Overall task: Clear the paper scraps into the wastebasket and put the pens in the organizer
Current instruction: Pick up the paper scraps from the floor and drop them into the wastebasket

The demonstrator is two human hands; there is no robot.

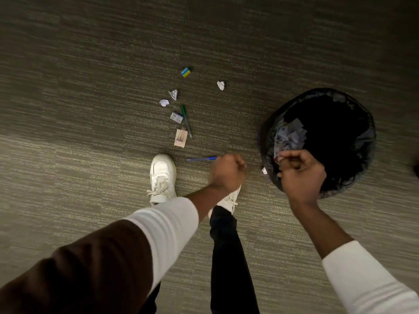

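My left hand (226, 171) is closed around a blue pen (200, 158), whose tip sticks out to the left above the carpet. My right hand (299, 173) hovers over the near rim of the black wastebasket (365, 118), fingers pinched on a small pale paper scrap (278, 158). Torn paper (292, 134) lies inside the basket. On the floor lie a green pen (186, 121) and three crumpled scraps (220, 85) (173, 94) (164, 102). Another small scrap (264, 170) sits against the basket's left side. No organizer is in view.
A blue-and-yellow box (186, 72), a grey box (176, 116) and a beige card (181, 137) lie among the scraps. My white shoes (162, 175) stand on the grey carpet just below the litter.
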